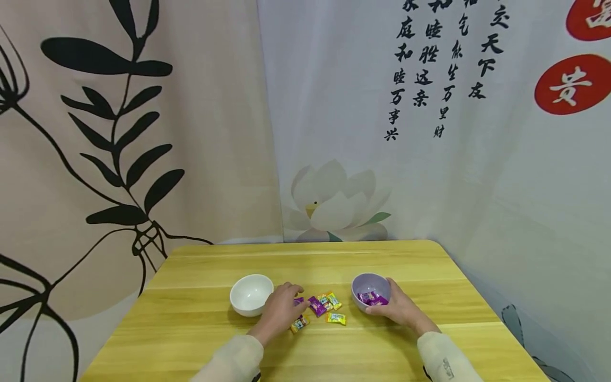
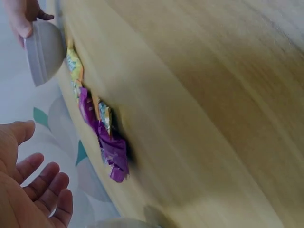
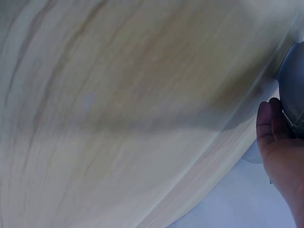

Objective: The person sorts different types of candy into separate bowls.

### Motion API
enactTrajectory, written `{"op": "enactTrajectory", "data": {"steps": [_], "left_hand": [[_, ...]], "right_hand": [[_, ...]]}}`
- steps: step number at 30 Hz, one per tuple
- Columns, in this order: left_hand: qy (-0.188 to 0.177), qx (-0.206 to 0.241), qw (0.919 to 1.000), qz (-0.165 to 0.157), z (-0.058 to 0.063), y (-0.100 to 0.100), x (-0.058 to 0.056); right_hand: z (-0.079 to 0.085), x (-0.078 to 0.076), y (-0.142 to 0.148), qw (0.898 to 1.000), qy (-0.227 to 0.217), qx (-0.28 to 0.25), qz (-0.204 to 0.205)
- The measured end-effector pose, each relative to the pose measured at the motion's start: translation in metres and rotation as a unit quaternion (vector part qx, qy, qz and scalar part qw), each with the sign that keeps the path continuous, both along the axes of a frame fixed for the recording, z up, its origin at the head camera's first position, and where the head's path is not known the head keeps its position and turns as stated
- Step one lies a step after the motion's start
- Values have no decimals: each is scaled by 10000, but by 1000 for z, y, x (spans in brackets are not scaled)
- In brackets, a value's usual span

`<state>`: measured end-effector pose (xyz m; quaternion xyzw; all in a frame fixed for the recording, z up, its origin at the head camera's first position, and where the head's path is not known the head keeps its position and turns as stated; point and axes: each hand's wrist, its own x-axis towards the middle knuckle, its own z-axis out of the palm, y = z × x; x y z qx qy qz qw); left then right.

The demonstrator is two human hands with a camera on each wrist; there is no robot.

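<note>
My left hand [image 1: 282, 307] hovers beside a small pile of wrapped candies, its fingers loosely bent around nothing in the left wrist view. The pile mixes purple candies [image 1: 317, 306] and yellow candies [image 1: 336, 318]; one purple wrapper and one yellow wrapper lie partly behind the hand. With thumb and fingers spread round its right side, my right hand [image 1: 401, 307] holds a light purple bowl [image 1: 369, 282]. Several purple candies [image 1: 373, 300] lie inside that bowl. In the right wrist view the fingers [image 3: 265, 121] touch the bowl's outer wall.
A white bowl [image 1: 251, 297] stands left of the pile, just beyond my left hand. Everything sits on a yellow wood-grain table [image 1: 200, 318] with rounded far corners. Behind its far edge hangs a printed curtain [image 1: 229, 132] with plants and writing.
</note>
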<state>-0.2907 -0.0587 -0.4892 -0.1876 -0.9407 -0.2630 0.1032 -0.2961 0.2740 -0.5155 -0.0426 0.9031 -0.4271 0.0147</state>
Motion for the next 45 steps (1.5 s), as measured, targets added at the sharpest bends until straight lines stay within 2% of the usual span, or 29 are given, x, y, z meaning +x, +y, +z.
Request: {"op": "enactTrajectory", "data": {"steps": [6,12,18,24,36,45], "left_hand": [[71,-368,9993,-21,-9,10,-7],[121,-558,9980,-277,-15,11,-20],[-44,-659,9966,-500,-19,12,-33],[-290,-910,9930,-694,-22,16,-41],[-145,-1531,9832,-985,-24,18,-45],[-56,-1605,9811,-1078,-26,16,-44]], "right_hand": [[-2,0,2,10000,63,9,-10],[0,2,-1,10000,82,-33,-13],[2,2,-2,9999,107,-27,-64],[0,0,-2,9999,86,-113,-64],[0,1,-2,9999,64,-106,-80],[1,2,-2,9999,12,-28,-96]]}}
